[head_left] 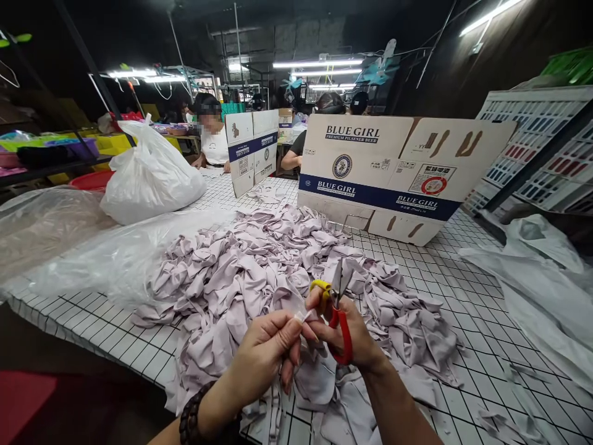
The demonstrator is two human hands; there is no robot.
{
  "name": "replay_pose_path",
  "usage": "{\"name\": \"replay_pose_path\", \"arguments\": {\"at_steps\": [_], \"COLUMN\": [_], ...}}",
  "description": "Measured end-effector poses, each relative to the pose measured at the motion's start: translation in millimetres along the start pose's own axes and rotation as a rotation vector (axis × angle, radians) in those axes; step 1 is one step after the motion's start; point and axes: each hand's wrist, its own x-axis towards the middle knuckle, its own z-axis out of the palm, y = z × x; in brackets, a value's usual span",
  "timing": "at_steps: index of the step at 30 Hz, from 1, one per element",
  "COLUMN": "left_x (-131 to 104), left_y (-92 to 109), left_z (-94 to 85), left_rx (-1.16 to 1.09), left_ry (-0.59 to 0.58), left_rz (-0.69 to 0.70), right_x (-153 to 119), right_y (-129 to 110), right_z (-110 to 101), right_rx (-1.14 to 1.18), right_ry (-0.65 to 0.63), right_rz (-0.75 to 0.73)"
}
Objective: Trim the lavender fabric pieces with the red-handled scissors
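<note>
Pinching a white piece [302, 316] with the left hand [265, 347] — fingers clamped on it, just above the fabric pile [250, 272] on the table [467, 284]. Gripping scissors [344, 337] in the right hand [354, 330] — fingers closed around the handles, blades pointing away.

The one view looks from the person's head, facing forward and down over a white tabletop with black grid lines [467, 287]. It sits close above the bare left hand [269, 349] and bare right hand [354, 334]. Wide in reach, it takes in the stacked white plastic crates [540, 139] at right and far glowing tube lights [317, 63].
</note>
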Motion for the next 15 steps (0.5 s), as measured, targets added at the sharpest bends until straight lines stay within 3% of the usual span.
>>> {"name": "replay_pose_path", "arguments": {"at_steps": [3, 5, 10, 12, 15], "left_x": [1, 3, 8, 11, 17], "left_y": [-1, -2, -4, -5, -7], "left_z": [-2.6, -3.7, -2.6, -1.6, 0.5], "left_rx": [-0.044, -0.047, 0.041, 0.013, -0.073], "left_ry": [0.039, 0.098, 0.299, 0.273, 0.175], "left_rz": [-0.005, 0.035, 0.278, 0.324, 0.31], "right_x": [6, 8, 8, 8, 11], "right_y": [-4, -6, 7, 18, 34], "right_z": [-6, -4, 15, 25, 38], "right_rx": [-0.123, -0.184, -0.137, -0.008, 0.178], "right_ry": [0.055, 0.165, 0.489, 0.493, 0.351], "right_rz": [0.039, 0.006, -0.068, -0.005, 0.164]}}
